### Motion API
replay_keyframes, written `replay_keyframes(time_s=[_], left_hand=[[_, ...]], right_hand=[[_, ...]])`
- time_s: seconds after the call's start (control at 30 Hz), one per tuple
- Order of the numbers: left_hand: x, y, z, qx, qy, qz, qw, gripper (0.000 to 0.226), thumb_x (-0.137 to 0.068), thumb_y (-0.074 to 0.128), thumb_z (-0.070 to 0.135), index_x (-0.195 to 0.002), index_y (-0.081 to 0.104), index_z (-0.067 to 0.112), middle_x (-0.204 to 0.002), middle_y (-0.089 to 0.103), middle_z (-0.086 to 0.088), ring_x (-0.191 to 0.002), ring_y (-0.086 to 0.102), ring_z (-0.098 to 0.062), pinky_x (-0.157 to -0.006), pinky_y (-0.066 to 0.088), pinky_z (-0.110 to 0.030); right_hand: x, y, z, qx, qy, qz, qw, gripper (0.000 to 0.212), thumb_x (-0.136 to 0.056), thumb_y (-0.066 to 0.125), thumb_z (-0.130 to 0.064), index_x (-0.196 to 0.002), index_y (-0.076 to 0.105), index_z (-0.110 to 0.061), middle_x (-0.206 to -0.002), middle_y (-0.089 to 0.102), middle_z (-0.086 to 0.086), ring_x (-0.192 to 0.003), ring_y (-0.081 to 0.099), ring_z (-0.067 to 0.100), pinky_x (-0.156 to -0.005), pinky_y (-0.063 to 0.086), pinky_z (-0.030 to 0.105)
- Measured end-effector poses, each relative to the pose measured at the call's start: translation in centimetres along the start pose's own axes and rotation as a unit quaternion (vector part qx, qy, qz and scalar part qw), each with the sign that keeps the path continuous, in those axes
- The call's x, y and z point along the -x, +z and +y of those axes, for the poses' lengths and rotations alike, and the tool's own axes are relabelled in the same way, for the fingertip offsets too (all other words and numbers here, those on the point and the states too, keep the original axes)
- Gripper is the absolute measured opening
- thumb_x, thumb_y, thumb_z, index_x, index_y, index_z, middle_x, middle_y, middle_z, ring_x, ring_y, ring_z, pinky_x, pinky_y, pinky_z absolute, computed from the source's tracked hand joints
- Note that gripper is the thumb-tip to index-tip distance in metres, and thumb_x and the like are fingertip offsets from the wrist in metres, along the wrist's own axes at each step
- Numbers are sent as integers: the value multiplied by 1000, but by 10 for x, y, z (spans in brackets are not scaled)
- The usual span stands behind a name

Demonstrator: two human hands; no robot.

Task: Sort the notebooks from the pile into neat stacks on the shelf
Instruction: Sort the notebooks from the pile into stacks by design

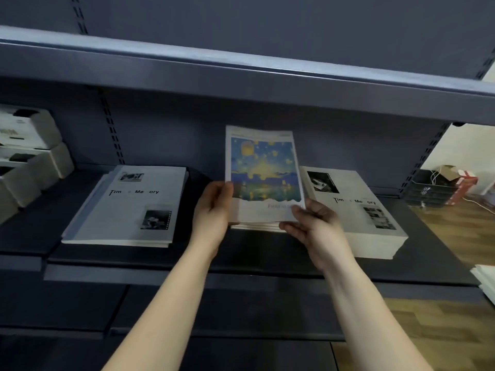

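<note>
A stack of notebooks with a blue and yellow night-sky cover [263, 167] sits in the middle of the dark shelf [187, 259]. My left hand [214, 207] grips its left edge, and my right hand [312, 223] holds its front right corner, thumb on the cover. Left of it lies a low grey "Time Memory" stack [128, 207]. On the right, touching the colourful stack, stands a taller "Time Memory" stack [361, 212].
White boxes [29, 153] are piled at the shelf's left end. An upper shelf [241, 70] overhangs the work area. Beyond the right end, a black basket and a red box [439, 187] sit on the wooden floor. White notebooks [486, 282] show at the right edge.
</note>
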State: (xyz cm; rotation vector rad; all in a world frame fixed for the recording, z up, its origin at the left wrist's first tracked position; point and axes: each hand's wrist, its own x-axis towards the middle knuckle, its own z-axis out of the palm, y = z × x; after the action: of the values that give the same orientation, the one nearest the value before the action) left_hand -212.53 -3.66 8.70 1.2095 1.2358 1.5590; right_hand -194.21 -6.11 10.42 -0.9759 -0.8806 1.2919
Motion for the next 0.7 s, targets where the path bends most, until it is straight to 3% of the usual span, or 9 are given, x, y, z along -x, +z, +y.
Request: replay_keyframes(time_s=[0.1, 0.2, 0.33, 0.43, 0.57, 0.63, 0.7], left_hand=[[-5, -10, -12, -99, 4, -5, 995, 30, -98, 37, 46, -93, 62, 29, -91, 69, 9, -85, 64, -7, -77, 52, -31], [-9, -22, -29, -258, 42, -9, 965, 28, -100, 37, 37, -97, 59, 20, -88, 64, 8, -83, 59, -8, -69, 43, -19], [-20, -33, -56, -417, 65, -36, 906, 20, -95, 45, 34, -103, 59, 24, -103, 63, 2, -100, 54, -23, -83, 47, -39], [-19, -28, -61, -499, 69, -40, 863, 20, -95, 45, 35, -107, 58, 25, -111, 59, 1, -108, 48, -25, -88, 40, -39], [-14, -19, -67, -531, 73, -54, 842, 21, -96, 44, 33, -110, 57, 25, -117, 56, 1, -115, 43, -22, -93, 33, -38], [-11, -18, -74, -535, 67, -63, 840, 20, -96, 43, 31, -110, 57, 25, -119, 55, 2, -116, 43, -21, -94, 32, -37], [-7, -18, -80, -538, 71, -66, 837, 21, -97, 42, 30, -110, 57, 26, -120, 54, 3, -115, 43, -19, -94, 31, -35]], right_hand=[[-9, -5, -13, -21, 15, 41, 999, 18, -91, 54, 5, -108, 56, 6, -103, 65, 19, -68, 71, 27, -58, 57, 26], [-21, -9, -19, -20, 36, 65, 997, 21, -89, 54, 7, -110, 52, 11, -114, 57, 24, -63, 71, 28, -57, 57, 26], [-33, -13, -14, 19, 77, 79, 994, 36, -89, 57, 6, -123, 47, 15, -122, 55, 25, -64, 71, 28, -56, 57, 25], [-36, -13, -8, 61, 78, 69, 993, 30, -91, 57, 3, -118, 50, 14, -113, 57, 22, -64, 70, 26, -56, 57, 23], [-33, -12, -3, 179, 9, 69, 981, 11, -92, 57, -3, -103, 57, -5, -87, 62, 10, -65, 65, 22, -55, 56, 21], [-35, -15, 4, 264, -39, 73, 961, 16, -90, 62, -9, -104, 60, -16, -89, 64, 7, -70, 65, 21, -62, 58, 28], [-33, -17, 9, 408, -90, 58, 907, 24, -82, 72, -21, -105, 65, -25, -103, 63, 2, -85, 62, 17, -78, 54, 26]])
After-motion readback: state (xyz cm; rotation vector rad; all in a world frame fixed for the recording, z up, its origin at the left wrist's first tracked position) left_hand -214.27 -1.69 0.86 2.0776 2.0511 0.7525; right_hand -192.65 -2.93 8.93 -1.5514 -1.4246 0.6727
